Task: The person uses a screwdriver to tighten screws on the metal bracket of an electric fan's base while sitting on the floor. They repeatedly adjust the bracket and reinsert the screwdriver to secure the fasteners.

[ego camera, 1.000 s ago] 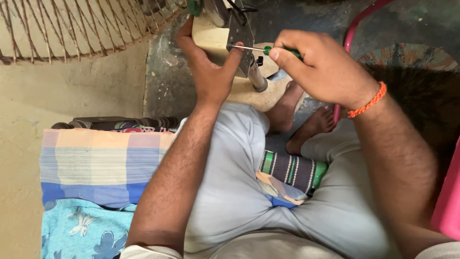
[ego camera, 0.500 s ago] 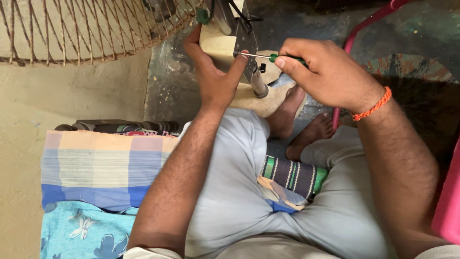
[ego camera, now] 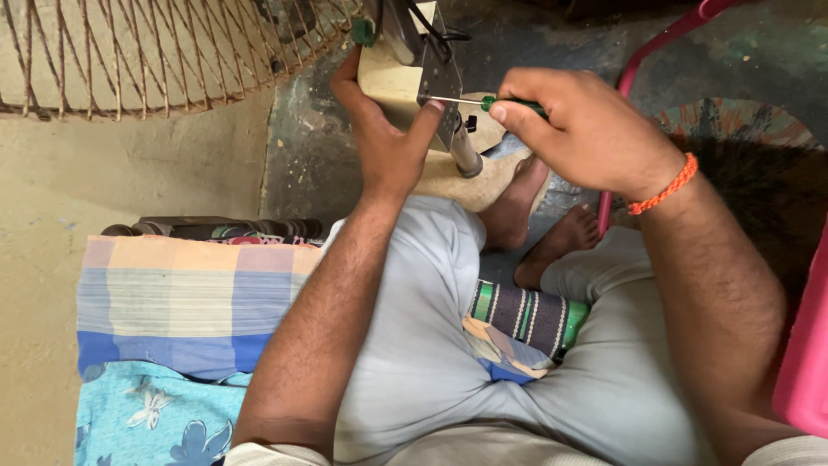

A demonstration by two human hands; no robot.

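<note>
My left hand point(ego camera: 384, 138) grips the cream-coloured fan motor housing point(ego camera: 390, 79), thumb pressed against its metal bracket point(ego camera: 438, 82). My right hand point(ego camera: 582, 134) holds a green-handled screwdriver point(ego camera: 496, 103), its thin shaft pointing left into the bracket beside my left thumb. An orange thread band circles my right wrist. A metal shaft point(ego camera: 466, 160) sticks down from the motor above the cream base point(ego camera: 470, 181). My bare feet point(ego camera: 535, 211) rest below it.
A rusty wire fan guard point(ego camera: 164, 52) lies at top left on the concrete floor. A checked cloth point(ego camera: 181, 298) and blue floral fabric point(ego camera: 147, 414) lie left of my leg. A pink tube frame point(ego camera: 655, 52) curves at top right; a pink object point(ego camera: 806, 345) sits at the right edge.
The view has shifted slightly, so hands and motor sit a little lower in frame. Both hands keep their grip, the screwdriver still against the bracket.
</note>
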